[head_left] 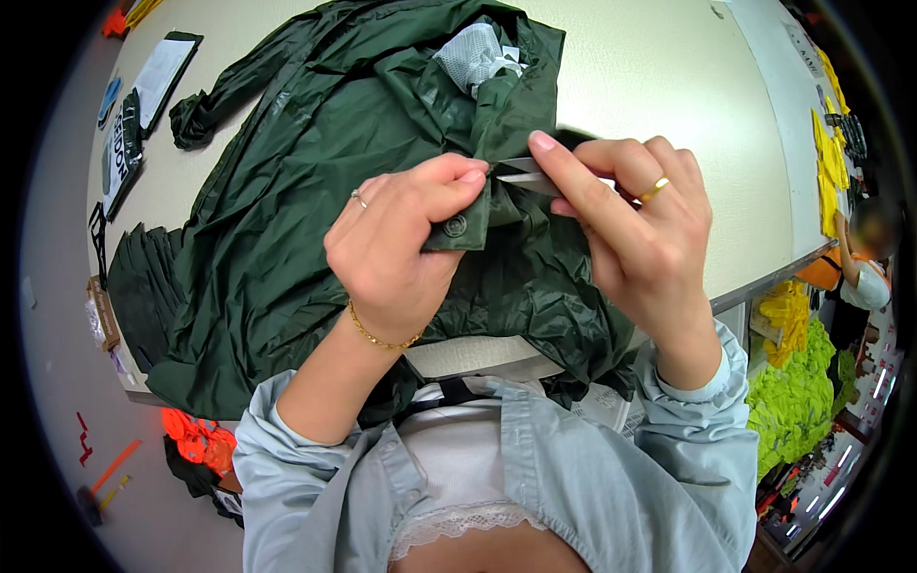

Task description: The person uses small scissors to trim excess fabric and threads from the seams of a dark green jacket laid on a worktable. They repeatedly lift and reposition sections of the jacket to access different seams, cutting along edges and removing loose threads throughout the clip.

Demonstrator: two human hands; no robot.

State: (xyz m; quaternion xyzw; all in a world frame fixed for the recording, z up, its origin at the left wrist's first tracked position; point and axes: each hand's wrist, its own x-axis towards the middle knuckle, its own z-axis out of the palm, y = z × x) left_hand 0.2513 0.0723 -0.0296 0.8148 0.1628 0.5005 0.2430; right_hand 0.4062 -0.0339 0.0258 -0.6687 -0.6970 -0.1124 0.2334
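A dark green rain jacket [315, 181] lies spread and crumpled over the pale table. My left hand [396, 224] pinches the edge of its front flap, close above a round snap button [455, 225]. In my right hand [640, 205] is a pair of small metal thread snips [521, 178]. Their blades point left at the flap's edge, near my left fingertips; whether they touch the cloth I cannot tell. White mesh lining [470, 55] shows inside the jacket farther up.
Dark green folded pieces [143, 286] are stacked at the table's left edge. Beyond them lie a packaged item [121, 158] and a white sheet on a dark backing [168, 76]. Orange cloth [199, 439] sits below left, lime-yellow garments [798, 396] below right. Another person [867, 277] is at far right.
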